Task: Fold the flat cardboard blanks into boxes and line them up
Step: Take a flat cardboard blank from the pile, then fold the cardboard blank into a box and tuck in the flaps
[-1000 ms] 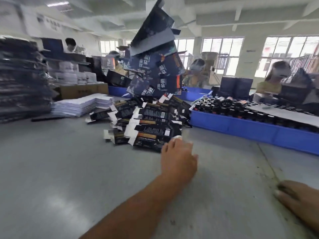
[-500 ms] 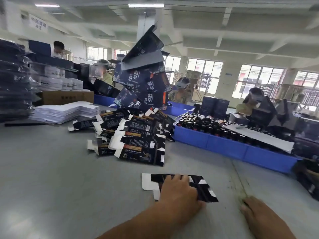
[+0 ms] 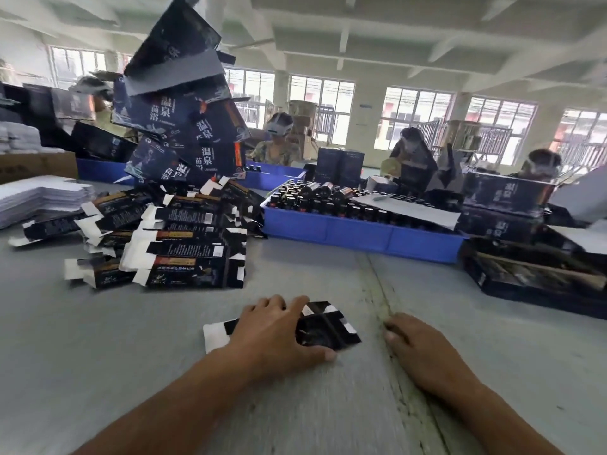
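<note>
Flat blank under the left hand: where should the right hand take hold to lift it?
Probably the blank's free right end, coming in from the right. The left hand covers its middle, the right hand rests open just beside that end, and its small flaps stick out there for fingers to pinch.

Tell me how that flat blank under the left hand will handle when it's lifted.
The blank looks thin and flat, so probably light and bendy. Its loose end flaps may flop. Lying flush on the smooth table, it likely slides before lifting.
</note>
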`<control>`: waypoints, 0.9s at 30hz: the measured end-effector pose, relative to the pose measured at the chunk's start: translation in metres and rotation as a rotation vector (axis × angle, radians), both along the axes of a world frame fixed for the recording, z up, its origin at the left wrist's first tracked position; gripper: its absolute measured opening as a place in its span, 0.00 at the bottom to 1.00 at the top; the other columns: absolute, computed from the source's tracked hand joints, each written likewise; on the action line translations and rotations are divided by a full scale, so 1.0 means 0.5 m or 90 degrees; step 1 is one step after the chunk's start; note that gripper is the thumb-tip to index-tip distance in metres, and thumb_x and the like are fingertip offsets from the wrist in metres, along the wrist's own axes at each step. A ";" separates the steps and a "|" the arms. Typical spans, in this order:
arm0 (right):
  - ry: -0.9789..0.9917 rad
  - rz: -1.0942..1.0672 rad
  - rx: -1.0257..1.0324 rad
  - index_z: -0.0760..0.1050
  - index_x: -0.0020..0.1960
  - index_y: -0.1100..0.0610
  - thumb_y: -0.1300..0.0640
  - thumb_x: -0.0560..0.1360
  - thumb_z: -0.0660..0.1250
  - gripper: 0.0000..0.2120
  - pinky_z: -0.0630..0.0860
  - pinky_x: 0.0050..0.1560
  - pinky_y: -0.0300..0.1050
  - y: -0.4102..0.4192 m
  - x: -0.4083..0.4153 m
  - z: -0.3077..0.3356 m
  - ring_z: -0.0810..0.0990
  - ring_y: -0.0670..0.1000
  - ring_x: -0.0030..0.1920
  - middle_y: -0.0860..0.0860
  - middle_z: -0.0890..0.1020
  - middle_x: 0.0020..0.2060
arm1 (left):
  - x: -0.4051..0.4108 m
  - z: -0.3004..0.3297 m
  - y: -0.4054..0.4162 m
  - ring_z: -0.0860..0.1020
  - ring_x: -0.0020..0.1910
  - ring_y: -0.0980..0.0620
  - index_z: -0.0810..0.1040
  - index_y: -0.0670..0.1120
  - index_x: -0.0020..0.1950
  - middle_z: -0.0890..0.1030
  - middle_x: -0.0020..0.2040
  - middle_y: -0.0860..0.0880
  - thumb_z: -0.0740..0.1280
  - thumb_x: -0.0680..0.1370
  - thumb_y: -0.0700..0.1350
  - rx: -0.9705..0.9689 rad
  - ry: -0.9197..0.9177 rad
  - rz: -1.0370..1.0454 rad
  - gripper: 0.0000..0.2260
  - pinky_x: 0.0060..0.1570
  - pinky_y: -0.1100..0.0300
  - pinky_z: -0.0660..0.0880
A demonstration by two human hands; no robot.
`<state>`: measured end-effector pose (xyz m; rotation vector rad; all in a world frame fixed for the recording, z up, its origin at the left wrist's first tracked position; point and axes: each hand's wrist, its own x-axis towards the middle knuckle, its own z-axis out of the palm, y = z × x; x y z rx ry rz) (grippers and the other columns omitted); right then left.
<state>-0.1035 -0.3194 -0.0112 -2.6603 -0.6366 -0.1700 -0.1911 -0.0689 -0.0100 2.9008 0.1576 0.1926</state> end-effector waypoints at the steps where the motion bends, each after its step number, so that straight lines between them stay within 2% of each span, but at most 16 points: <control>1: 0.012 -0.003 0.030 0.76 0.65 0.51 0.51 0.84 0.60 0.13 0.66 0.55 0.37 -0.002 -0.005 0.005 0.74 0.45 0.57 0.47 0.79 0.62 | -0.001 0.001 -0.001 0.69 0.68 0.47 0.53 0.61 0.77 0.71 0.70 0.50 0.56 0.62 0.84 0.003 -0.010 -0.002 0.50 0.67 0.49 0.65; 4: 0.035 -0.028 0.170 0.78 0.65 0.50 0.53 0.82 0.63 0.13 0.68 0.47 0.31 -0.009 -0.011 0.020 0.76 0.41 0.52 0.44 0.80 0.56 | -0.009 0.011 -0.003 0.71 0.64 0.49 0.51 0.63 0.77 0.71 0.69 0.52 0.56 0.63 0.83 0.012 -0.069 -0.032 0.48 0.63 0.53 0.68; 5: 0.043 -0.037 0.232 0.79 0.64 0.51 0.53 0.82 0.64 0.12 0.69 0.47 0.30 -0.010 -0.014 0.027 0.78 0.41 0.51 0.43 0.81 0.54 | -0.012 0.016 -0.004 0.72 0.64 0.50 0.51 0.63 0.77 0.71 0.69 0.52 0.56 0.64 0.83 0.024 -0.096 -0.045 0.47 0.63 0.54 0.68; 7: 0.072 -0.051 0.348 0.80 0.61 0.50 0.53 0.81 0.66 0.10 0.75 0.50 0.36 -0.008 -0.021 0.039 0.81 0.42 0.51 0.43 0.83 0.50 | -0.017 0.029 -0.009 0.72 0.64 0.52 0.51 0.62 0.78 0.72 0.69 0.54 0.54 0.66 0.82 0.057 -0.158 -0.067 0.45 0.62 0.56 0.68; 10: 0.191 -0.023 0.511 0.80 0.55 0.51 0.53 0.80 0.68 0.06 0.82 0.51 0.47 -0.002 -0.039 0.056 0.85 0.48 0.49 0.49 0.86 0.48 | -0.026 0.045 -0.023 0.76 0.59 0.52 0.55 0.59 0.77 0.77 0.64 0.54 0.50 0.67 0.80 0.098 -0.262 -0.101 0.43 0.58 0.55 0.70; 12: 0.248 0.024 0.573 0.80 0.52 0.55 0.55 0.78 0.70 0.05 0.84 0.48 0.47 0.002 -0.048 0.067 0.87 0.51 0.46 0.52 0.87 0.47 | -0.034 0.047 -0.031 0.80 0.53 0.51 0.59 0.57 0.75 0.81 0.58 0.53 0.53 0.69 0.79 0.128 -0.351 -0.140 0.40 0.54 0.55 0.74; 15: 0.279 0.094 0.605 0.79 0.48 0.57 0.60 0.77 0.71 0.01 0.84 0.45 0.47 0.004 -0.061 0.078 0.87 0.56 0.45 0.56 0.86 0.46 | -0.039 0.045 -0.038 0.81 0.53 0.51 0.64 0.53 0.74 0.81 0.59 0.52 0.56 0.71 0.77 0.127 -0.381 -0.190 0.39 0.54 0.53 0.76; 18: 0.291 0.128 0.583 0.81 0.44 0.54 0.66 0.77 0.69 0.08 0.84 0.47 0.51 0.001 -0.061 0.082 0.86 0.56 0.45 0.57 0.86 0.44 | -0.041 0.047 -0.042 0.82 0.52 0.52 0.69 0.50 0.72 0.80 0.62 0.52 0.59 0.72 0.75 0.160 -0.421 -0.219 0.38 0.53 0.56 0.76; 21: 0.430 0.153 0.593 0.83 0.48 0.57 0.69 0.78 0.66 0.10 0.83 0.45 0.49 -0.007 -0.059 0.086 0.86 0.55 0.43 0.58 0.86 0.46 | -0.047 0.052 -0.047 0.81 0.51 0.55 0.70 0.49 0.72 0.80 0.60 0.54 0.58 0.73 0.74 0.177 -0.435 -0.234 0.38 0.52 0.61 0.72; 23: 0.529 0.168 0.620 0.84 0.51 0.58 0.68 0.79 0.64 0.11 0.83 0.44 0.49 -0.016 -0.056 0.091 0.86 0.55 0.45 0.60 0.86 0.49 | -0.050 0.052 -0.050 0.80 0.52 0.56 0.69 0.49 0.73 0.81 0.59 0.54 0.58 0.74 0.73 0.164 -0.427 -0.237 0.37 0.54 0.61 0.69; 27: 0.555 0.203 0.598 0.84 0.55 0.54 0.66 0.80 0.64 0.13 0.82 0.44 0.47 -0.020 -0.059 0.097 0.86 0.57 0.50 0.59 0.86 0.52 | -0.052 0.053 -0.052 0.77 0.54 0.56 0.65 0.51 0.75 0.79 0.61 0.53 0.59 0.76 0.69 0.122 -0.422 -0.245 0.33 0.54 0.59 0.71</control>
